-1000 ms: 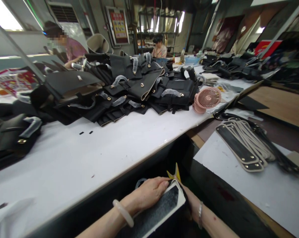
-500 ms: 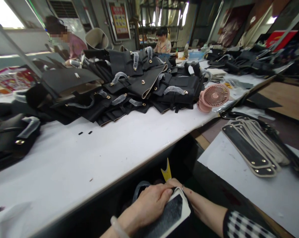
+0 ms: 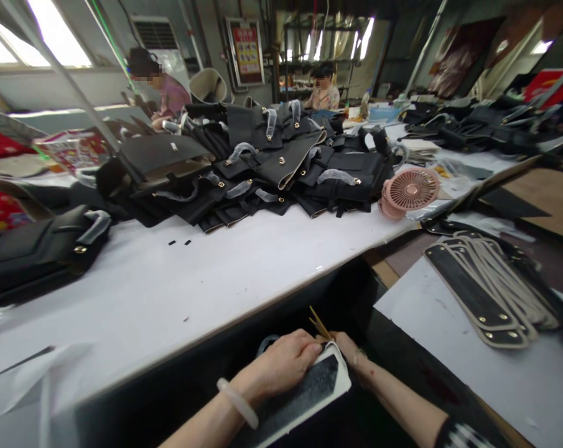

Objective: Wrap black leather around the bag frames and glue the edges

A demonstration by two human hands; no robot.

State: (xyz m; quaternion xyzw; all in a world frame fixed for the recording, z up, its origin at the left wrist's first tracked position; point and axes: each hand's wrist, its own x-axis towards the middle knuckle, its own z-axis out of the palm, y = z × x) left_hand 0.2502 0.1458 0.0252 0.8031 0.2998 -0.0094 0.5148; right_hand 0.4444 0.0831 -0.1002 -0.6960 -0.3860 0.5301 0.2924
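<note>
A black bag [image 3: 304, 389] with a pale-edged panel facing up sits low in front of me, below the table's edge. My left hand [image 3: 290, 356] is closed over its top edge, thumb pressed on the panel. At its far corner is my right hand [image 3: 344, 348], with fingers curled and partly hidden. A thin yellow forked piece [image 3: 319, 323] sticks up from between the hands, its base at my right fingers; its kind is unclear. Beyond my left hand shows part of a plastic-wrapped handle [image 3: 266, 343].
Across the white table [image 3: 244, 274] lies a heap of black bags [image 3: 262, 165]. A pink fan [image 3: 409, 191] stands at its right end. Another black bag [image 3: 43, 249] lies left. Black straps with pale edges [image 3: 477, 292] are stacked at right. Two people [image 3: 172, 93] sit beyond.
My view has shifted left and up, so the scene sits further right and lower. The yellow piece has turned from broad side to nearly edge-on. Both hands stay at the bag.
</note>
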